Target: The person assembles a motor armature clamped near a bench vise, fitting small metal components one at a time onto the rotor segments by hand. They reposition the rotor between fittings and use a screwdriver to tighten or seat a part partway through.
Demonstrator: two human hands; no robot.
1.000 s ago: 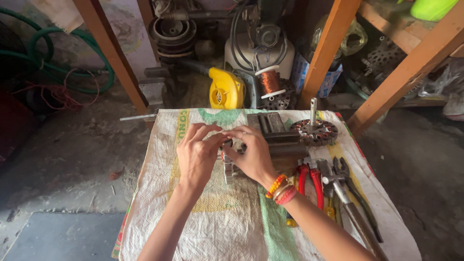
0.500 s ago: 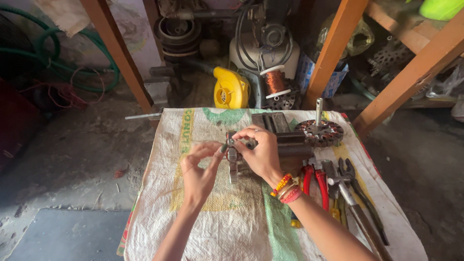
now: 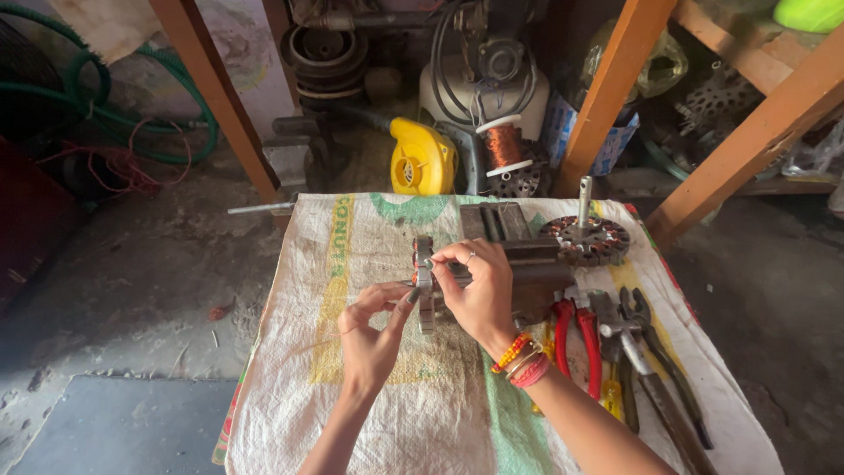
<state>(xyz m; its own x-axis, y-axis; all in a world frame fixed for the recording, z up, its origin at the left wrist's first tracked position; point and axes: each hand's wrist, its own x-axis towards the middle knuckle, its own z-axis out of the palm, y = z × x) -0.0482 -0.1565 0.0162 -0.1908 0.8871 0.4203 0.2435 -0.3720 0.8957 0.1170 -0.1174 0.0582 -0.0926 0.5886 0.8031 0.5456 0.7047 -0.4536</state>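
Note:
A round metal stator core [image 3: 425,283] stands on edge at the end of a grey bench vise [image 3: 527,264] on a white woven sack [image 3: 387,413]. My right hand [image 3: 479,295] grips the core's top with its fingertips; beaded bracelets circle that wrist. My left hand [image 3: 374,339] is just below and left of the core, thumb and forefinger pinched on a thin wire [image 3: 321,339] that trails left over the sack.
A second stator with an upright shaft [image 3: 585,236] sits behind the vise. Red-handled pliers [image 3: 580,339] and several other hand tools [image 3: 646,361] lie to the right. A yellow blower [image 3: 422,158], a copper wire spool [image 3: 504,145], wooden frame legs [image 3: 215,97] and a green hose [image 3: 114,105] stand behind.
My left hand has drawn back from the core, down and to the left, pulling the thin wire out with it. My right hand stays on the core.

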